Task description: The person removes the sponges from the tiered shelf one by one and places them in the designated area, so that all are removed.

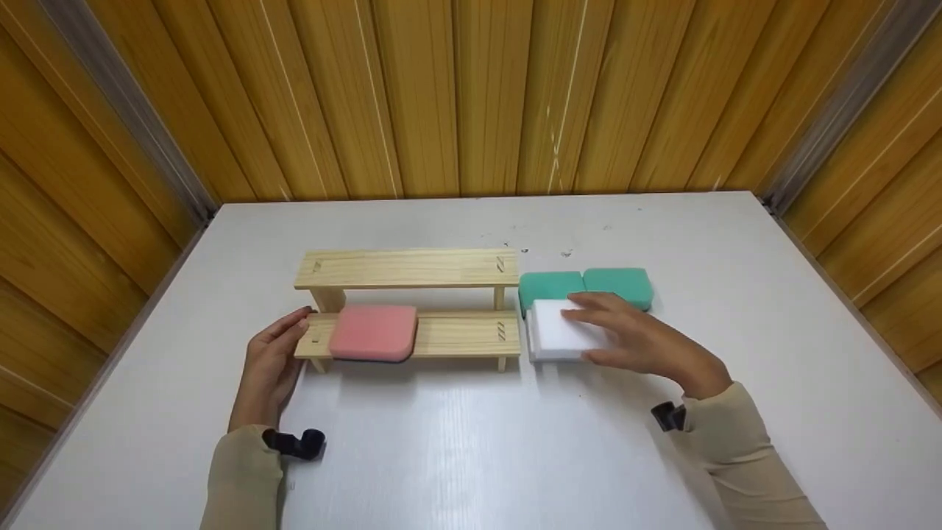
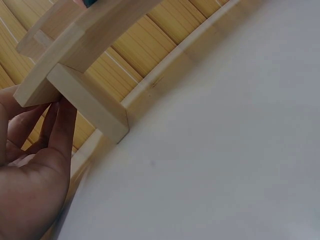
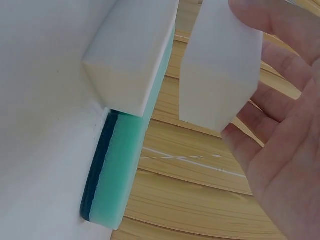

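Observation:
My left hand (image 1: 266, 366) grips the left end of the lower step of a two-tier wooden stand (image 1: 456, 338), thumb above and fingers beneath. On that step lies a pink sponge (image 1: 374, 331) with a dark underside, close to the hand. To the right of the stand, my right hand (image 1: 644, 338) holds a white sponge block (image 3: 220, 65) between thumb and fingers. In the right wrist view a gap separates it from a second white block (image 3: 127, 55), which rests on the table. Two green sponges (image 1: 617, 285) lie side by side just behind the white blocks; one shows a dark scouring layer.
The stand's upper tier (image 1: 405, 266) rises behind the lower step. A white tabletop (image 1: 441, 449) carries everything, and yellow wood-patterned panels (image 1: 486, 96) enclose its back and sides. Small dark marks dot the table behind the green sponges.

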`<action>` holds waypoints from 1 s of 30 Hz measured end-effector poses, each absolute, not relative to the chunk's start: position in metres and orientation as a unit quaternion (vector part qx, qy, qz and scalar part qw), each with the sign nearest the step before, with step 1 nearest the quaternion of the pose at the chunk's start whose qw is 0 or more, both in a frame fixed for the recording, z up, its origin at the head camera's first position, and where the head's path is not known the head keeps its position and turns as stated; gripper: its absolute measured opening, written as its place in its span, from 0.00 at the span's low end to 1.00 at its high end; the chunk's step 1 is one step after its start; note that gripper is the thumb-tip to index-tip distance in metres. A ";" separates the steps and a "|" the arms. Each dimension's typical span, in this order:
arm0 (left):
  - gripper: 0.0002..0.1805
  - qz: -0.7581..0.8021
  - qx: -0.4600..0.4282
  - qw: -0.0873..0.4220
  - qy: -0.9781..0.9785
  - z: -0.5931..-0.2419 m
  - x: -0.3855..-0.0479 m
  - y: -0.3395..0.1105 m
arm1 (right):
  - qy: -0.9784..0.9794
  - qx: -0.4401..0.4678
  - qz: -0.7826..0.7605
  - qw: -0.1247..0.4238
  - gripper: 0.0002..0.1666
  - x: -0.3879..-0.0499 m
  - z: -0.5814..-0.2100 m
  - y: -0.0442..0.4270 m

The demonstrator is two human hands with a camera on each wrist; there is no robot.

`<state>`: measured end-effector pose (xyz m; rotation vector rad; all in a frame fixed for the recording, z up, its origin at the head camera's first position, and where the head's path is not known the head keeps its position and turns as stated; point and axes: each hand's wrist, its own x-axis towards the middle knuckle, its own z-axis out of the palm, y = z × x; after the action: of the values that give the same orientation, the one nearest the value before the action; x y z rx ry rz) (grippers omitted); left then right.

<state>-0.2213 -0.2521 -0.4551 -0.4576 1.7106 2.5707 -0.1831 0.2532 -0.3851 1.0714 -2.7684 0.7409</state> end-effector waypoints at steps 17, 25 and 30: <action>0.10 0.824 -0.148 0.010 0.547 -0.455 -0.222 -0.250 | -0.909 0.332 0.247 0.043 0.32 -0.178 -0.386 0.270; 0.11 0.828 -0.140 0.010 0.543 -0.456 -0.221 -0.250 | -0.916 0.321 0.235 0.044 0.32 -0.176 -0.387 0.279; 0.10 0.828 -0.147 0.009 0.542 -0.456 -0.222 -0.251 | -0.918 0.314 0.236 0.044 0.32 -0.174 -0.388 0.284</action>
<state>-0.2217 -0.2505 -0.4563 -0.4585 1.6923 2.5851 -0.1743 0.2844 -0.3876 0.9604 -2.8075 0.7216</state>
